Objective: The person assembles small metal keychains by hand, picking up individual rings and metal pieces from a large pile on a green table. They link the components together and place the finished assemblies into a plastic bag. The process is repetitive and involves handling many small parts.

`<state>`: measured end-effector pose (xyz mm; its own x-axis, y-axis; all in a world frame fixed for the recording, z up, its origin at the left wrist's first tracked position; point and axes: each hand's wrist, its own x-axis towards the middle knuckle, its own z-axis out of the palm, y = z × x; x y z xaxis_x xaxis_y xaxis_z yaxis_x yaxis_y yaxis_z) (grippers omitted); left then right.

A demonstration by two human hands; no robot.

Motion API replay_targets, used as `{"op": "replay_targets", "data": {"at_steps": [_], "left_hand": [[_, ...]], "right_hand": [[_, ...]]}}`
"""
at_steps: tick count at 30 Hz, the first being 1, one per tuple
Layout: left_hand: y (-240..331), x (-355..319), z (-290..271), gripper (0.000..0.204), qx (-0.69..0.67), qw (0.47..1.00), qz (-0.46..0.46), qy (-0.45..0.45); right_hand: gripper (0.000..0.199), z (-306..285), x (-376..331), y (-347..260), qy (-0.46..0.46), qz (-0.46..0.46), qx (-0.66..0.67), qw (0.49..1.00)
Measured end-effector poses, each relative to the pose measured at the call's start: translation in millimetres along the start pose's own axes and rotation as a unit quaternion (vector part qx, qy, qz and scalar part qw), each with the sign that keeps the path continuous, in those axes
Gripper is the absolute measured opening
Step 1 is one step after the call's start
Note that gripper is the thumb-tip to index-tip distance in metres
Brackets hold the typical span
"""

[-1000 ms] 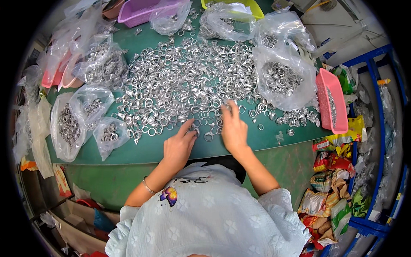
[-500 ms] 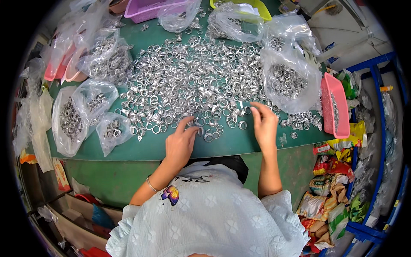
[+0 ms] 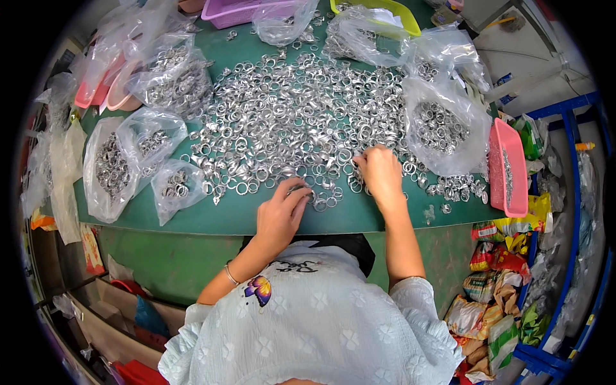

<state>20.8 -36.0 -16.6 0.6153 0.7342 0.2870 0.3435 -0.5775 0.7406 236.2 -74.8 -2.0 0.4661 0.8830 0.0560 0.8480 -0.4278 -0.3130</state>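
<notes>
On the green table (image 3: pixel 340 221), silver rings (image 3: pixel 289 128) spread ahead of and between the fingers. The left hand (image 3: pixel 276 219) seems to pinch a ring (image 3: pixel 298 190) (perhaps more than one); the right hand (image 3: pixel 383 176) is curled over others. A too wide sweep could mix them with the clear bag (image 3: pixel 473 131) beyond the right fingers. Whether those fingertips grip anything, I cannot tell; the hand covers it.

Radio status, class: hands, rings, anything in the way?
Left hand at near edge of rings, grip unclear. Right hand among them, grip unclear. Rings loose across green table. Nothing blocking either hand.
</notes>
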Motion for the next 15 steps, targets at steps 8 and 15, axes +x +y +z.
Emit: {"op": "replay_targets", "data": {"at_steps": [8,15], "left_hand": [[-3,-3,0,0.015,-0.026,1.000,-0.013,0.011],[6,-1,15,0.018,-0.022,0.998,0.035,-0.057]], "right_hand": [[0.017,-29,-10,26,-0.026,0.077,0.332,0.940],[0.016,-10,7,36,0.228,-0.018,0.098,0.969]]}}
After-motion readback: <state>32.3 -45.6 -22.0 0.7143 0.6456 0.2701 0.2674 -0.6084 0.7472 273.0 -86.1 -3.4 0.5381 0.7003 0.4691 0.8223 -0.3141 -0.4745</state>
